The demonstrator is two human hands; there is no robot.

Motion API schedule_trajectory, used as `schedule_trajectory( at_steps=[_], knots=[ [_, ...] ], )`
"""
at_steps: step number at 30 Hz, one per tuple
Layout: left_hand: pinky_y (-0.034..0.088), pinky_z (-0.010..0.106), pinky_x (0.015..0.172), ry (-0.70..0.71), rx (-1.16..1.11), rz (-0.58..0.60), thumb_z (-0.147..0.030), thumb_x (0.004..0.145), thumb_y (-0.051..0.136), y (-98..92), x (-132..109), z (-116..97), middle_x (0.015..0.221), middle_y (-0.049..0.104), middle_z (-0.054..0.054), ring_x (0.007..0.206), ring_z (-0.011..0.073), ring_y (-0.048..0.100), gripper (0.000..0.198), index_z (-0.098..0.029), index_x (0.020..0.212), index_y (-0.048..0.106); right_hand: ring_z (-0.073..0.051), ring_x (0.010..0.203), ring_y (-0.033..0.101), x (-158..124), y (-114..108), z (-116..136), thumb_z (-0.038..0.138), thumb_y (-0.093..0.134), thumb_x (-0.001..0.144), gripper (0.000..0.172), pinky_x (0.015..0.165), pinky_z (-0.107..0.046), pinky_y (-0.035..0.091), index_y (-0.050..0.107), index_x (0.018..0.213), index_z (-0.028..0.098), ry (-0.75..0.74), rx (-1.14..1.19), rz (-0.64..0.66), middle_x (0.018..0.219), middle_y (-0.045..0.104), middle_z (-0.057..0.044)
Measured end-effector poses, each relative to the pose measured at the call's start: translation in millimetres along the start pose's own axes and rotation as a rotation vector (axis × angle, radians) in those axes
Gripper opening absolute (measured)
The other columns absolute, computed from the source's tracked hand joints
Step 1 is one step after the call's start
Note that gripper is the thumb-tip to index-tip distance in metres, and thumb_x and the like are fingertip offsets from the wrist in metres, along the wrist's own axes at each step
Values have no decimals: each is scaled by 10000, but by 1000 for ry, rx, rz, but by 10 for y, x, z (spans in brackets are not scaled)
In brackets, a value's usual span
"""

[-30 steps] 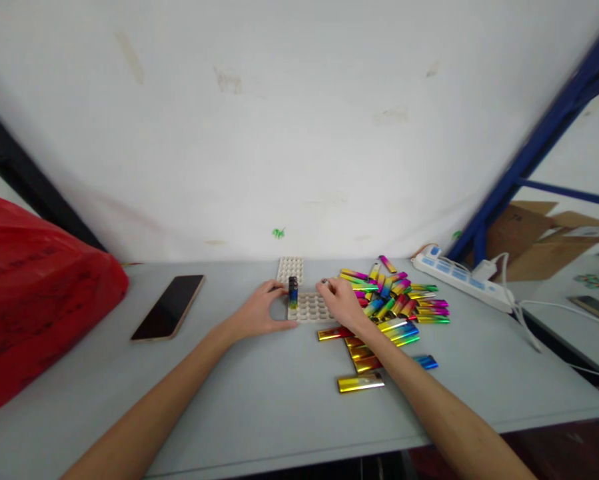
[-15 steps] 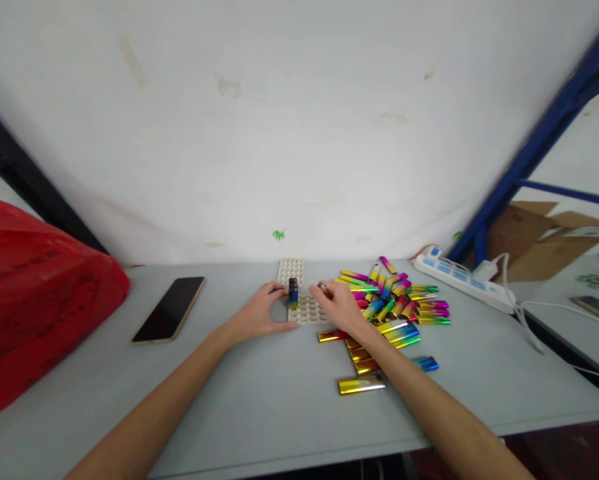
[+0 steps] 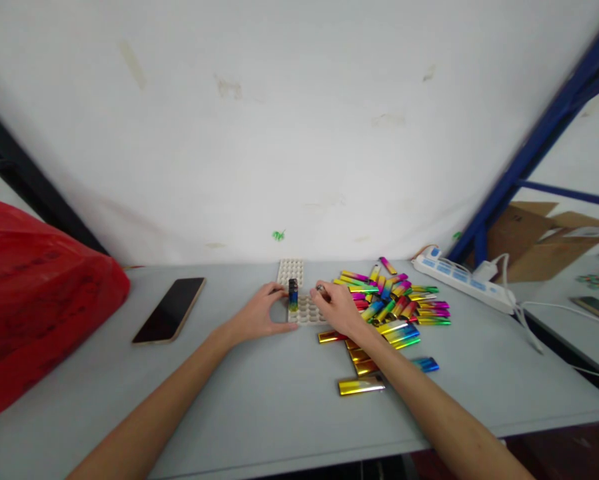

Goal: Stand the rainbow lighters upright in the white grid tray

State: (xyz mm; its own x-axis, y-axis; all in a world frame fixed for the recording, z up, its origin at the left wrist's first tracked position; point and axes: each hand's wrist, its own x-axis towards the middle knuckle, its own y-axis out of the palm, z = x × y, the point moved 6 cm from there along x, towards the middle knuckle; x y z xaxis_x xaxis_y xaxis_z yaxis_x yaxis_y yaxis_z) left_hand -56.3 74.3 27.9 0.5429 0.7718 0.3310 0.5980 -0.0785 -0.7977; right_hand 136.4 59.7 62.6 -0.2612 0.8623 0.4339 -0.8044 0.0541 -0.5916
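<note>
Fingers of the right hand are curled closed on a small piece with a shiny end; the rest of it is hidden in the grip. That hand sits over the right part of a pale tray dotted with round hollows. Across from it, the left hand is spread in a wide C about the tray's left end, thumb by the near edge; whether it presses on the tray, I cannot tell. Between the two hands, at that left end, a blue and yellow lighter with a dark top stands upright. Just behind lies a second pale tray.

Right of the right hand spreads a loose heap of glossy, many-coloured lighters. More lie side by side beneath the right forearm, and nearest the bench front is a yellow and silver one.

Farther out on the grey bench are a dark-screened phone and a red bag to the left, and a white power strip to the right.
</note>
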Motion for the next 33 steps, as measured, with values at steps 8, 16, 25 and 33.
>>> schedule_trajectory(
  at_steps=[8,16,25,33],
  knots=[
    [476,514,1169,3,4,0,-574,726,874,8,-4,5,1347,612,127,1285,341,588,664,-219,1256,690,-163,662,538,-42,1,78,436,432,1076,283,660,-270,376,523,897,237,-45,-12,7,718,575,27],
    [469,517,1175,-1,10,-6,-578,713,881,26,-2,27,1348,613,119,1290,341,586,690,-237,1280,686,-197,777,609,-63,50,134,506,469,1086,389,734,-293,413,617,864,224,-206,-252,88,833,666,-52],
    [476,509,1162,3,-9,-15,-555,716,889,10,-9,-3,1340,623,115,1274,322,590,659,-245,1263,690,-181,680,638,-59,186,1,488,539,1070,337,650,-267,377,629,874,229,-162,-133,160,767,723,-29],
    [481,489,1149,15,-15,-3,-544,730,885,-2,-5,-43,1308,638,103,1259,311,588,619,-256,1244,695,-229,773,706,-41,306,156,476,575,1057,310,650,-290,374,693,1039,190,-194,-418,221,921,783,-110]
  ],
)
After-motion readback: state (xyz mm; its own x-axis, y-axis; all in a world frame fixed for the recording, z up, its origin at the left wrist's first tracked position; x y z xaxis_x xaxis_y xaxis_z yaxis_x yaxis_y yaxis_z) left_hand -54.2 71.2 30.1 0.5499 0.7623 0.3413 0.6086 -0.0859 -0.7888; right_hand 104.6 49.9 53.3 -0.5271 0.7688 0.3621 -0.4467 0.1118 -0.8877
